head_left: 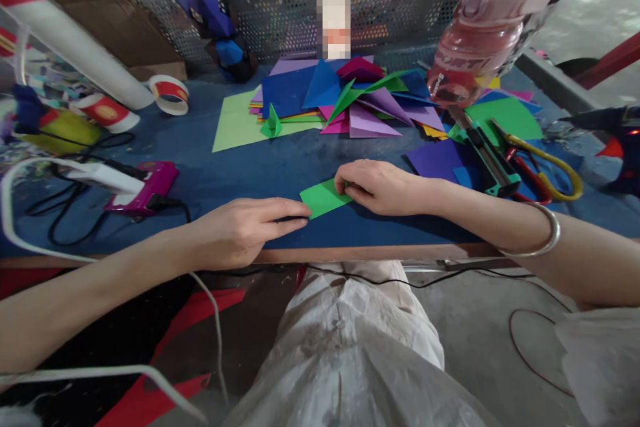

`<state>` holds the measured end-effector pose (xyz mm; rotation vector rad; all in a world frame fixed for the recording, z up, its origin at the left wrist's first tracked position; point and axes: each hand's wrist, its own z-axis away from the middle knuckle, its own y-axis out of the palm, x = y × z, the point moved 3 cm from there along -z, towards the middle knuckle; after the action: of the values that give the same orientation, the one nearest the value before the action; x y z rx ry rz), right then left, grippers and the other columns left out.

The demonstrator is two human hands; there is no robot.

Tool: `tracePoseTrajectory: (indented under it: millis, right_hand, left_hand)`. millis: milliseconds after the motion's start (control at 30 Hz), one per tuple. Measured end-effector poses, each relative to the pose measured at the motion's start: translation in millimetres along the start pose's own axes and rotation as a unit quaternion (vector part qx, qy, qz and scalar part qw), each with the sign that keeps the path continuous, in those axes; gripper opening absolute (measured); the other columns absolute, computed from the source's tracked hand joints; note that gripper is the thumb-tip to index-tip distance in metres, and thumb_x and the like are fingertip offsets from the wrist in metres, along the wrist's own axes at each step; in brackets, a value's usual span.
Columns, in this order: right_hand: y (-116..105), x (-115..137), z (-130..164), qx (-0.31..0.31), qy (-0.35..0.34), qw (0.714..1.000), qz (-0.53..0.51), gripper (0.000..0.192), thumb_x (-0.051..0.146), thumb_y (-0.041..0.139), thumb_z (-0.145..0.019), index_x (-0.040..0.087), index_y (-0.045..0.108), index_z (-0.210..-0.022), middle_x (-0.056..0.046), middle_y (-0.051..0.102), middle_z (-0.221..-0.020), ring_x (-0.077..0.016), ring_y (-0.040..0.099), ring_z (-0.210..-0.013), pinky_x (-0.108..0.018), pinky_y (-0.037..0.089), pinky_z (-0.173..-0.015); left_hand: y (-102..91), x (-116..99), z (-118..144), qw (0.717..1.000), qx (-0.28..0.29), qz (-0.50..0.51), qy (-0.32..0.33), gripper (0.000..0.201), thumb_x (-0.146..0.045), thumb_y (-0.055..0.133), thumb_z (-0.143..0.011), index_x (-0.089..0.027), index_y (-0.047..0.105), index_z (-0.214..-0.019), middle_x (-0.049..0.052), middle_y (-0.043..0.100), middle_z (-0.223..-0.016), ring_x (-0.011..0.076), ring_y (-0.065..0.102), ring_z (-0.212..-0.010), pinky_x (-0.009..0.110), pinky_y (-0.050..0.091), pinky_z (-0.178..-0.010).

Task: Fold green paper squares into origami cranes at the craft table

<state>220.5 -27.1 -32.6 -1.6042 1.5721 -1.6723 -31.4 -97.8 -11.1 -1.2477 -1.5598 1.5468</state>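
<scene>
A folded green paper (324,197) lies flat on the blue table (250,167) near its front edge. My left hand (245,230) rests palm down, its fingertips pressing the paper's left corner. My right hand (383,187) covers the paper's right end, fingers curled on its fold. A silver bangle (545,233) circles my right wrist.
A heap of coloured paper sheets and folded pieces (345,100) lies behind. A pink bottle (475,47), scissors (545,167) and a green tool (483,150) sit at right. At left are a pink glue gun (145,188) with cables, tape rolls (169,93) and a white tube (70,40). Perforated metal backs the table.
</scene>
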Motion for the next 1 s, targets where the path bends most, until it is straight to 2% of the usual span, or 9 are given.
tracePoseTrajectory:
  millis: [100, 200, 333, 433, 533, 600, 733, 900, 1000]
  right_hand:
    - [1, -1, 1, -0.007, -0.008, 1.000, -0.010, 0.017, 0.008, 0.046, -0.093, 0.017, 0.060, -0.098, -0.006, 0.067, -0.092, -0.0173, 0.058, -0.081, -0.028, 0.040, -0.073]
    - [-1, 3, 2, -0.047, -0.026, 0.998, -0.013, 0.016, 0.009, 0.050, -0.092, 0.017, 0.062, -0.101, -0.008, 0.069, -0.095, -0.0181, 0.059, -0.084, -0.029, 0.042, -0.076]
    - [-7, 10, 2, -0.118, -0.015, 0.991, 0.066, 0.023, 0.022, 0.055, -0.098, 0.015, 0.061, -0.119, -0.015, 0.067, -0.119, -0.0279, 0.059, -0.109, -0.040, 0.043, -0.090]
    - [-6, 10, 2, -0.085, 0.021, 0.989, 0.115, 0.041, 0.045, 0.054, -0.104, 0.017, 0.056, -0.133, -0.018, 0.063, -0.134, -0.0339, 0.054, -0.118, -0.047, 0.041, -0.094]
    - [-2, 8, 2, -0.041, 0.031, 0.991, 0.122, 0.047, 0.055, 0.055, -0.102, 0.018, 0.060, -0.131, -0.018, 0.061, -0.136, -0.0346, 0.052, -0.120, -0.050, 0.041, -0.096]
    - [-1, 6, 2, -0.041, 0.032, 0.992, 0.111, 0.039, 0.048, 0.061, -0.101, 0.018, 0.061, -0.126, -0.018, 0.061, -0.134, -0.0338, 0.052, -0.121, -0.049, 0.041, -0.097]
    - [-1, 6, 0, -0.086, 0.026, 0.995, 0.049, 0.028, 0.027, 0.072, -0.093, 0.019, 0.060, -0.116, -0.012, 0.067, -0.121, -0.0297, 0.057, -0.116, -0.045, 0.044, -0.096]
    - [-7, 13, 0, -0.160, -0.013, 0.987, 0.020, 0.012, 0.012, 0.060, -0.096, 0.022, 0.061, -0.102, -0.004, 0.072, -0.099, -0.0218, 0.065, -0.099, -0.039, 0.046, -0.094]
    - [-11, 18, 1, -0.205, -0.038, 0.977, 0.037, 0.013, 0.009, 0.060, -0.095, 0.021, 0.061, -0.100, -0.004, 0.073, -0.097, -0.0204, 0.066, -0.095, -0.037, 0.048, -0.088]
  left_hand:
    - [-13.7, -1, -13, 0.998, -0.020, -0.005, -0.054, 0.049, -0.004, 0.040, -0.095, -0.026, 0.071, -0.127, 0.009, 0.069, -0.140, 0.0231, 0.066, -0.128, 0.038, 0.056, -0.110]
    - [-29.5, 8, -32, 0.987, -0.097, -0.005, -0.130, 0.045, -0.009, 0.039, -0.100, -0.027, 0.073, -0.123, 0.007, 0.071, -0.134, 0.0224, 0.069, -0.121, 0.040, 0.057, -0.107]
    - [-34.4, 34, -61, 0.965, -0.181, 0.035, -0.187, 0.032, -0.019, 0.049, -0.100, -0.017, 0.077, -0.116, 0.010, 0.075, -0.122, 0.0249, 0.071, -0.114, 0.042, 0.059, -0.103]
    - [-24.8, 54, -79, 0.937, -0.213, 0.168, -0.223, 0.031, -0.026, 0.054, -0.098, -0.013, 0.078, -0.112, 0.013, 0.073, -0.124, 0.0210, 0.075, -0.095, 0.035, 0.067, -0.083]
    - [-13.4, 61, -87, 0.908, -0.235, 0.260, -0.229, 0.030, -0.029, 0.058, -0.095, -0.012, 0.078, -0.108, 0.014, 0.073, -0.125, 0.0209, 0.076, -0.091, 0.033, 0.068, -0.076]
    - [-7.6, 60, -86, 0.897, -0.238, 0.295, -0.227, 0.030, -0.031, 0.060, -0.095, -0.012, 0.078, -0.108, 0.014, 0.072, -0.126, 0.0213, 0.077, -0.091, 0.034, 0.068, -0.077]
    - [-0.9, 55, -77, 0.873, -0.224, 0.355, -0.248, 0.035, -0.042, 0.066, -0.094, -0.014, 0.077, -0.110, 0.012, 0.074, -0.123, 0.0235, 0.076, -0.097, 0.036, 0.066, -0.085]
    - [7.6, 51, -75, 0.804, -0.140, 0.508, -0.277, 0.061, -0.064, 0.067, -0.090, -0.020, 0.070, -0.131, 0.013, 0.075, -0.125, 0.0298, 0.072, -0.114, 0.038, 0.062, -0.094]
    - [9.2, 46, -76, 0.792, -0.094, 0.545, -0.258, 0.066, -0.062, 0.070, -0.090, -0.024, 0.062, -0.143, 0.012, 0.076, -0.123, 0.0293, 0.072, -0.116, 0.037, 0.060, -0.094]
